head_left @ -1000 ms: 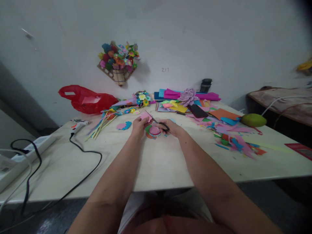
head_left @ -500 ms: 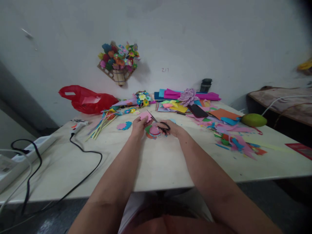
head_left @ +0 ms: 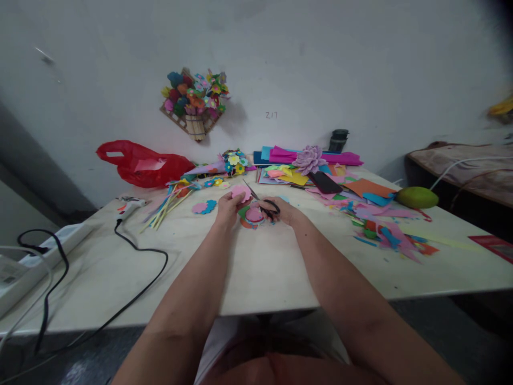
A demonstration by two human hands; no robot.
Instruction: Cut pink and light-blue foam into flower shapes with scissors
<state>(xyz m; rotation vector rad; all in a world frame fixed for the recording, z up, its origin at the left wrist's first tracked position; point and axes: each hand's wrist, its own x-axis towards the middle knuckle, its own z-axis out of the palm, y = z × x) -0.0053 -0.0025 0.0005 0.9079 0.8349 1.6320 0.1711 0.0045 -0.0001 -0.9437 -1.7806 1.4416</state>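
Between the fingers of my left hand (head_left: 230, 207) is a pink paper piece (head_left: 241, 192) with a scalloped edge. My right hand (head_left: 282, 210) is closed round the black handles of a pair of scissors (head_left: 271, 208). Their blades point up and left, close to the right edge of the pink piece. On the table below my hands lie a round tape roll (head_left: 255, 215) and small colored scraps, partly hidden by my fingers. To the left of my left hand, pink and blue scalloped paper shapes (head_left: 204, 207) lie overlapping.
A glue gun (head_left: 130, 208) with a black cord lies left, near a power strip (head_left: 60, 243). Colored strips (head_left: 166, 206) and a red bag (head_left: 146, 166) are behind. Rightward are a phone (head_left: 325, 183), a heap of scraps (head_left: 387, 227) and a green fruit (head_left: 417, 197).
The pink piece has turned slightly in my left hand and its edge looks rounder. The scissor blades have shifted a little; both arms stay nearly still.
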